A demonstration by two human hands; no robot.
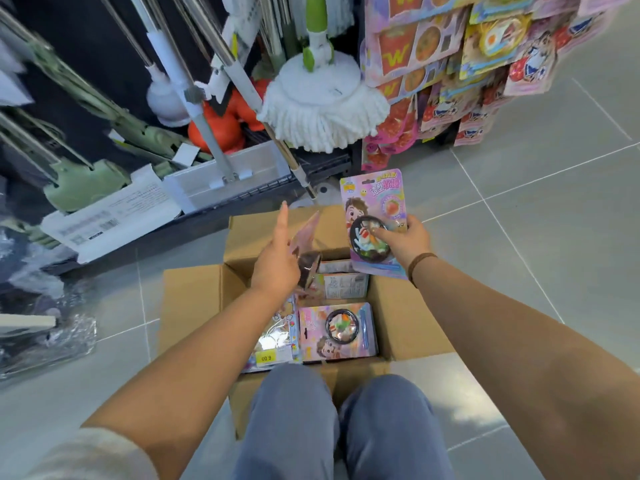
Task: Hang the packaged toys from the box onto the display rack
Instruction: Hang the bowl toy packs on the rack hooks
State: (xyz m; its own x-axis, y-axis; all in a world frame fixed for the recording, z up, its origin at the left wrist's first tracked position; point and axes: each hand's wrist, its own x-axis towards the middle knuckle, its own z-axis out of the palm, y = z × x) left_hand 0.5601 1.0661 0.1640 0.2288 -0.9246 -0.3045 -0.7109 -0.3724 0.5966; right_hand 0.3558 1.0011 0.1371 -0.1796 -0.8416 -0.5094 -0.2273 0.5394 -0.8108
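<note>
An open cardboard box [194, 299] sits on the floor in front of my knees with several packaged toys [337, 332] lying inside. My right hand [403, 242] grips a pink toy package [374, 199] with a black bowl under its blister, held upright above the box's far right corner. My left hand [277, 261] holds a second pink package [306, 247] edge-on over the box, index finger pointing forward. The display rack [460, 64] at the upper right is crowded with hanging toy packs.
A white mop head [322, 105], mop poles and green mop parts [86, 178] fill a dark shelf unit to the left and ahead. White cartons [114, 213] sit on its bottom ledge. Plastic wrap [45, 341] lies on the tiled floor at left.
</note>
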